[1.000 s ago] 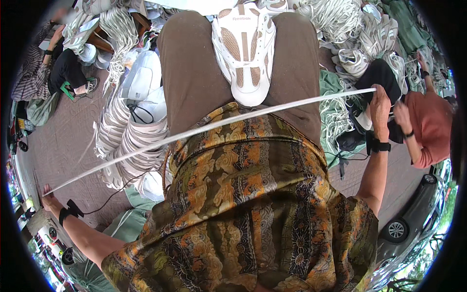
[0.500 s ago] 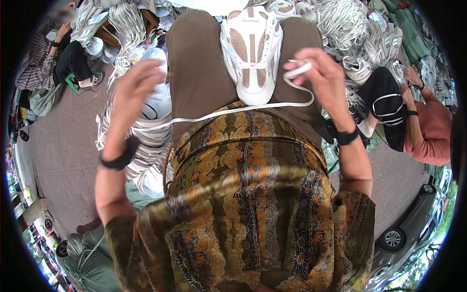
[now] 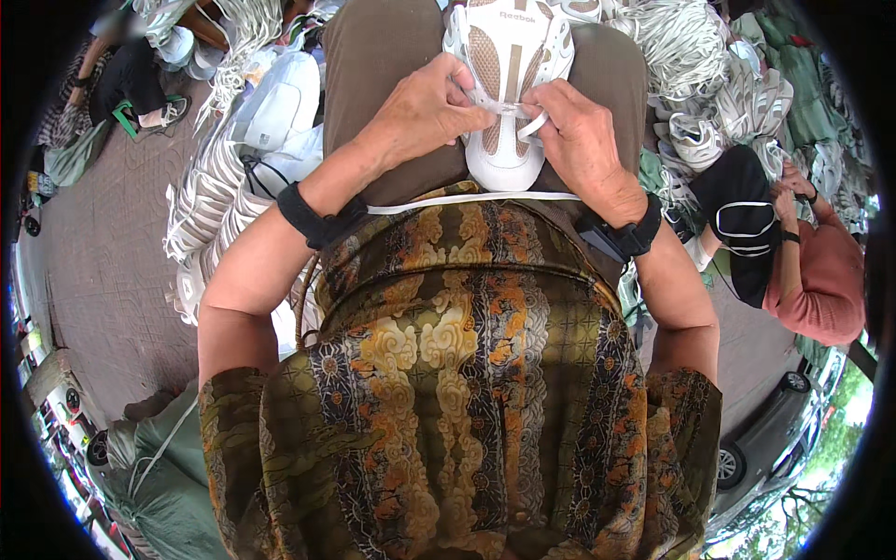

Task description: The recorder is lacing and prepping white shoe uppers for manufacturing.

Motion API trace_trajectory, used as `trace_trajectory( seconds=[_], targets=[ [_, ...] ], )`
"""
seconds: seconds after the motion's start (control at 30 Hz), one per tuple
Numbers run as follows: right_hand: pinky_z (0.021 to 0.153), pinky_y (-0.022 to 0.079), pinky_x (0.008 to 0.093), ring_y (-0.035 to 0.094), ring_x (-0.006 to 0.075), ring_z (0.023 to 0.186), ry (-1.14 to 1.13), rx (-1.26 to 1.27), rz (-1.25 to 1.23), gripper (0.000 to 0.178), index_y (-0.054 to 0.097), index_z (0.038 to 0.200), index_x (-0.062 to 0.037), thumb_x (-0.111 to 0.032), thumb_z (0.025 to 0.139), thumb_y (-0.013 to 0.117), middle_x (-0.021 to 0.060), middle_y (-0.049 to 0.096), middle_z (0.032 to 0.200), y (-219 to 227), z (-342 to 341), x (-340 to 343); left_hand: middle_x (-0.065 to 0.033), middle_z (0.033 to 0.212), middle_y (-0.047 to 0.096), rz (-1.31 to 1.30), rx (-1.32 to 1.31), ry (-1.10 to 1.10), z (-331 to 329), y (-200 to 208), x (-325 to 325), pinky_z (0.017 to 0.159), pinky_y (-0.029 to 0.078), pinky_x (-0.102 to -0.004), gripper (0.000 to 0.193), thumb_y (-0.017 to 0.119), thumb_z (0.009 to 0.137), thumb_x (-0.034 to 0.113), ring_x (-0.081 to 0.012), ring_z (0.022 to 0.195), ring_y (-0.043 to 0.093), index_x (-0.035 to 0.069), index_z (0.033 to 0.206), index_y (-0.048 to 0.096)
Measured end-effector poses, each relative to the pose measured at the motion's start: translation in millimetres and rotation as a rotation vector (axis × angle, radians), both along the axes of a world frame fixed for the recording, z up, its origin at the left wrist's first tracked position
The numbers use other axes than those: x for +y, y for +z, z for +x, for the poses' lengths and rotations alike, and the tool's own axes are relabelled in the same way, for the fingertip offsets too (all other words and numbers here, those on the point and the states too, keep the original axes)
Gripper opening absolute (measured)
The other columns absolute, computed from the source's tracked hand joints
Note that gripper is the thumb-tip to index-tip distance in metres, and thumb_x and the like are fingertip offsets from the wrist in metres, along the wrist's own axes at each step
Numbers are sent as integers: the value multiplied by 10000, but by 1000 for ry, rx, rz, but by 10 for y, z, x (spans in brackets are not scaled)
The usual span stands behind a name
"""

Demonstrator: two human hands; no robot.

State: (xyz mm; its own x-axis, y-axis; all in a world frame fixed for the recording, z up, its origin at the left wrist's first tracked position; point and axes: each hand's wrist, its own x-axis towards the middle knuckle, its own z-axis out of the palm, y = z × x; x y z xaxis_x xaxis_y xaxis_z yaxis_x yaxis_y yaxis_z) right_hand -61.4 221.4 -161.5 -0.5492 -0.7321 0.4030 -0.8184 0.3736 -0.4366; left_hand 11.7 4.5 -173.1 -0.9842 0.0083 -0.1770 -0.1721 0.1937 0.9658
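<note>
A white shoe upper (image 3: 504, 163) with tan mesh panels lies between my knees, its rounded end toward me. My left hand (image 3: 420, 112) is closed at its left side, thumb and fingers pinching the edge by the lace holes. On the opposite side, my right hand (image 3: 581, 140) pinches a white shoelace, a short loop of which shows by the fingertips. The fingertips of both hands nearly meet over the middle of the upper. A long stretch of the shoelace (image 3: 467, 198) runs across my lap below the upper. Exactly what sits between the left fingertips is partly hidden.
Stacked white shoe uppers (image 3: 215, 210) stand left of my legs. A bundle of white laces (image 3: 677, 47) and more uppers (image 3: 754, 93) lie at the far right. A co-worker in a pink top (image 3: 817, 280) sits at right; another person (image 3: 135, 89) sits far left.
Both hands have come inward from either side and down onto the shoe upper. The lace on my lap has straightened, and its raised curve by the right hand is gone.
</note>
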Motion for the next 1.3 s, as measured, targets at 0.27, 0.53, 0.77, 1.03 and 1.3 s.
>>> trace_trajectory(
  seconds=[0.27,0.53,0.77,1.03,1.3],
  targets=[
    [671,522,395,653,383,788,-68,-36,1,79,589,956,-30,-17,892,633,140,650,897,-11,-7,-25,-110,875,603,-184,90,-14,-20,-115,-18,706,515,-345,505,814,752,341,-197,801,619,23,1014,520],
    [662,516,410,639,403,786,-37,-3,61,99,555,956,-34,-30,895,633,141,641,879,-22,64,-17,-131,913,612,-169,71,-4,13,-125,2,767,500,-369,501,800,749,329,-236,854,618,24,1023,513],
    [607,487,346,611,237,649,-157,-265,74,65,545,879,-16,10,862,602,133,591,742,-27,0,-84,-141,919,614,-165,76,-5,-62,-152,8,775,499,-377,498,806,739,314,-246,856,617,23,1008,505],
    [657,457,469,583,400,751,136,-22,30,246,531,918,12,123,702,487,208,548,797,203,-86,-209,-143,841,640,-184,75,14,-79,17,-91,733,518,-395,470,795,646,265,-252,800,632,15,958,547],
    [616,475,501,604,427,726,84,33,136,99,500,859,-28,38,793,534,202,572,781,253,46,-106,-168,855,653,-248,121,66,38,-22,133,738,513,-410,438,774,729,233,-313,828,667,49,983,469]
  ],
)
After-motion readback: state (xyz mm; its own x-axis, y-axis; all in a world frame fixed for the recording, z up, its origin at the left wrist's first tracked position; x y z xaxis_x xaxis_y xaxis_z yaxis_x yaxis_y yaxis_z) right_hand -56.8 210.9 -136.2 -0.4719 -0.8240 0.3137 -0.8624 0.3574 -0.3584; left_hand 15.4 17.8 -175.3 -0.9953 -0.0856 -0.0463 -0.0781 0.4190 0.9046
